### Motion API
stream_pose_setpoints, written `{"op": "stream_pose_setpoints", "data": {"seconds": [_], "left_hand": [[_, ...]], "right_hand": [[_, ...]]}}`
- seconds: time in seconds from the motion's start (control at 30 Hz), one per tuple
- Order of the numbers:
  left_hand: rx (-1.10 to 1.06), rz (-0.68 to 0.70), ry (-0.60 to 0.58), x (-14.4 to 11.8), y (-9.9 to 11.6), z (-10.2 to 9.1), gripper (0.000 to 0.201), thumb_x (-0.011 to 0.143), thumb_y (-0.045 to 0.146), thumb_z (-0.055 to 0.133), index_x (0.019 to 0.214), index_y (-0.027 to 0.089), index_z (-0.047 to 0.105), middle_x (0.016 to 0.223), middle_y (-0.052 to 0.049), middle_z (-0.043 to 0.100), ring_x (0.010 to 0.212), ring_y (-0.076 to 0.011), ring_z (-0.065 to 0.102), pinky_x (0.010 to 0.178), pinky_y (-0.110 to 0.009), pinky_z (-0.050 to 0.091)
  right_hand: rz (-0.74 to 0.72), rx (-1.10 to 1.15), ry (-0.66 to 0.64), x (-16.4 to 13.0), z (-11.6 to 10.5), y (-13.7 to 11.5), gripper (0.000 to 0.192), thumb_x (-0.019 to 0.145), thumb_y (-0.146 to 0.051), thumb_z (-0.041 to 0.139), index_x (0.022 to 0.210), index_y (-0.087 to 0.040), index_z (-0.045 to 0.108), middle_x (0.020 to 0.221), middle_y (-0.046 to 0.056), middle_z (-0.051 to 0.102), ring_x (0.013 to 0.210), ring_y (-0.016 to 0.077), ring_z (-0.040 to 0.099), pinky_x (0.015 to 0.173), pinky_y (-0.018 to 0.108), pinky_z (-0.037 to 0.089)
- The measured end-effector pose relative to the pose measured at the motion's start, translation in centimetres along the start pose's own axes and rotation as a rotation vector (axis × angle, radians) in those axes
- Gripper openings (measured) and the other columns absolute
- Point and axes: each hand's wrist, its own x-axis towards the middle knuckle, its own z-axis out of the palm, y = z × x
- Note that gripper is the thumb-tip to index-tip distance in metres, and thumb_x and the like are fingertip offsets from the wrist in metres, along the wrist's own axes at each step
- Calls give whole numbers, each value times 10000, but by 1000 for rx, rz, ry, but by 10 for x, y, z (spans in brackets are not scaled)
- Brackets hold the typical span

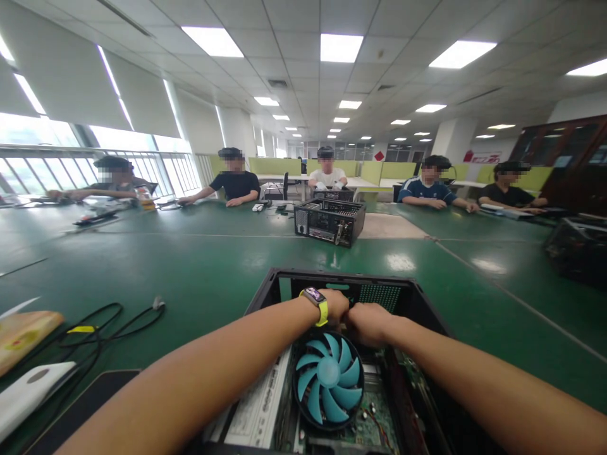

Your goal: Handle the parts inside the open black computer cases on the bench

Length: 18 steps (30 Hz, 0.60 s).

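Green and broad, the surface [190,265] is stretching away beyond both hands toward several seated people at its far edge, under rows of ceiling lights. Closest in, an open computer case [429,309] is sitting directly beneath the hands, its far wall just past the knuckles. A second open case [329,221] is resting well beyond the hands, near the middle of the surface. Just below the wrists, a blue cooling fan [329,378] is lying over the circuit board.

The left hand [336,303], wearing a watch with a yellow band [317,302], is curling closed around something deep at the case's rear; the right hand [367,323] is clenching just beside it, touching it. What they are gripping is hidden by the fingers.

Judging by this, the work seems to be at the stage of seating or freeing a part at the back of the case, which would call for steady, even force clear of the fan blades. Black cables [109,322] are trailing well to the left.
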Motion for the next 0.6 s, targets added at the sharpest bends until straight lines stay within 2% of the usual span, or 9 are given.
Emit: {"op": "stream_pose_setpoints", "data": {"seconds": [0.1, 0.2, 0.3, 0.37, 0.43, 0.53, 0.6], "left_hand": [[16, -68, -81, -12, -12, -2, 92, 603, 230, 749, 681, 183, 737, 685, -79, 718, 663, -219, 674, 644, -286, 537], [59, -163, -56, -19, -18, 5, 190, 539, 297, 787, 672, 170, 737, 748, -126, 723, 747, -283, 678, 673, -347, 544], [83, -208, -30, -17, -12, 7, 237, 535, 351, 790, 675, 167, 741, 791, -156, 724, 795, -332, 674, 707, -415, 546], [90, -205, -26, -17, -3, -1, 237, 541, 353, 792, 664, 158, 740, 781, -168, 722, 786, -354, 672, 693, -446, 545], [93, -181, 0, -27, 6, -16, 266, 556, 371, 792, 692, 148, 744, 793, -171, 720, 794, -357, 669, 684, -438, 541], [88, -131, 101, -78, 14, -27, 371, 724, 513, 657, 883, 188, 740, 896, -123, 722, 827, -299, 667, 707, -380, 529], [88, -78, 263, -131, 18, -10, 384, 877, 535, 454, 1079, 290, 670, 1009, -36, 708, 862, -216, 661, 755, -317, 513]], "right_hand": [[41, 52, 40, 0, -1, -1, 338, 804, -376, 493, 1089, -264, 635, 1076, 65, 676, 985, 245, 637, 760, 317, 503], [84, 44, -18, 0, 5, -1, 307, 695, -291, 613, 986, -223, 682, 1005, 89, 698, 932, 276, 654, 710, 325, 514], [97, -2, -56, -1, 10, -3, 282, 629, -157, 621, 897, -156, 709, 957, 151, 701, 906, 324, 658, 716, 375, 522], [101, -30, -36, -3, 8, -5, 342, 618, -122, 625, 952, -133, 697, 1010, 178, 685, 949, 336, 644, 772, 406, 514], [128, -49, -12, -9, 0, -9, 418, 591, -88, 645, 1007, -127, 678, 1016, 187, 681, 962, 346, 637, 823, 444, 496], [170, -40, 39, -38, -9, -19, 430, 659, -167, 648, 1089, -169, 642, 1021, 159, 685, 959, 332, 638, 839, 462, 487], [105, 47, 166, -70, 2, -29, 363, 778, -323, 569, 1130, -250, 618, 1039, 99, 688, 931, 278, 649, 792, 397, 511]]}}
